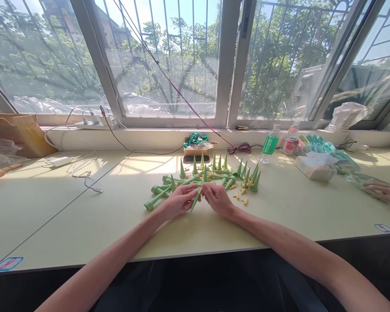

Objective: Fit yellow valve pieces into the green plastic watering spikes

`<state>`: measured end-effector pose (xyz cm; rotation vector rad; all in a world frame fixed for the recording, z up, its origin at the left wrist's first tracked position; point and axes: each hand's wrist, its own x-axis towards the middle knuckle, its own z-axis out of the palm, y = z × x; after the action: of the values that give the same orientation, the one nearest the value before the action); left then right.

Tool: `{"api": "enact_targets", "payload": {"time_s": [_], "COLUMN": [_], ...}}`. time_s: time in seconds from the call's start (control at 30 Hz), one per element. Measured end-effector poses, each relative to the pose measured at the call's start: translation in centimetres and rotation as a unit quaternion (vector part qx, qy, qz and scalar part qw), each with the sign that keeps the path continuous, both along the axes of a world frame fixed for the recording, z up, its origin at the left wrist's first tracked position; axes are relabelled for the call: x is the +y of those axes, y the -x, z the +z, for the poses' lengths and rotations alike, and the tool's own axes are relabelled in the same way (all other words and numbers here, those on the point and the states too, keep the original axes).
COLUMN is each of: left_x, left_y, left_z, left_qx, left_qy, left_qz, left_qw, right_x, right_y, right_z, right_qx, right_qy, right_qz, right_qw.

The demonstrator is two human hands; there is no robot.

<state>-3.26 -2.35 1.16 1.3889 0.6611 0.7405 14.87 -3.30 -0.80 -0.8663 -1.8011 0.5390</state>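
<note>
My left hand (182, 200) grips a green plastic spike (195, 201), whose pointed end slants down toward me. Against the spike's upper part my right hand (218, 199) is closed in a pinch; a small yellow piece shows at its fingertips, partly hidden. Behind both hands lie several green tapered spikes (156, 198), some on their sides. Others stand upright on their wide ends, such as the cone (256, 182) at the right. Small yellow valve-like fittings (245, 201) are scattered among them and to the right of my right hand.
A phone (196, 159) and a small box (199, 151) lie at the back. To the right stand a green-labelled bottle (269, 145), a can (290, 146) and a tissue box (315, 167). Another person's hand (381, 190) rests at the far right. A cable (90, 184) lies left.
</note>
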Motion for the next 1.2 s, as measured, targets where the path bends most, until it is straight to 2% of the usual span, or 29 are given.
{"api": "enact_targets", "payload": {"time_s": [0.6,0.8,1.2], "left_x": [-0.1,-0.1,0.1], "left_y": [-0.1,0.0,0.2], "left_z": [0.0,-0.4,-0.9], "left_qx": [-0.001,0.010,0.024], "left_qy": [0.023,-0.017,-0.032], "left_qz": [0.016,0.019,0.021], "left_qw": [1.000,1.000,0.999], "right_x": [-0.2,-0.3,-0.3], "right_y": [-0.1,-0.2,-0.2], "right_z": [0.3,0.3,0.1], "right_qx": [-0.011,-0.016,-0.019], "right_qy": [0.005,0.011,0.016], "right_qz": [-0.003,0.017,0.033], "right_qw": [1.000,1.000,0.999]}}
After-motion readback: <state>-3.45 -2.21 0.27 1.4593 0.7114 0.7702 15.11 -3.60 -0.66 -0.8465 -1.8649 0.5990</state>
